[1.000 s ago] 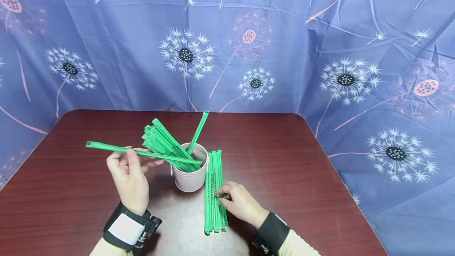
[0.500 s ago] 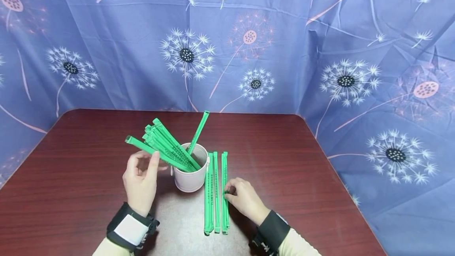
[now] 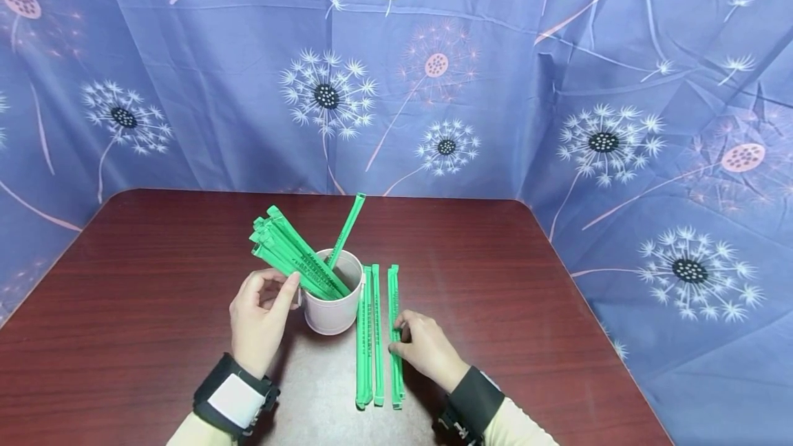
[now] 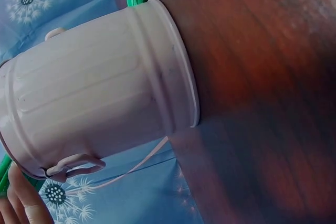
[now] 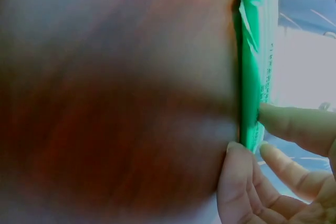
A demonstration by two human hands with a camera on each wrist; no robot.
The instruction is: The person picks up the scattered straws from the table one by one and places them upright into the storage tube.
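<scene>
Lowered over the last second, one slim green packet (image 3: pixel 272 261) now leans with the bunch (image 3: pixel 296 243) in the pale pail (image 3: pixel 331 315), swelling it; I cannot tell whether my left hand (image 3: pixel 260 319) has let go. My right hand (image 3: pixel 427 346) pinches the end packets (image 3: pixel 394 298), drawn apart from the row (image 3: pixel 363 349) on the table (image 3: pixel 483 267).

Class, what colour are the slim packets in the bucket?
The packets are bright green, best seen in the head view.

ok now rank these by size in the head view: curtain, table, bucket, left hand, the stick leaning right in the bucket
1. Curtain
2. Table
3. Bucket and left hand: too alike to rank
4. Stick
</scene>
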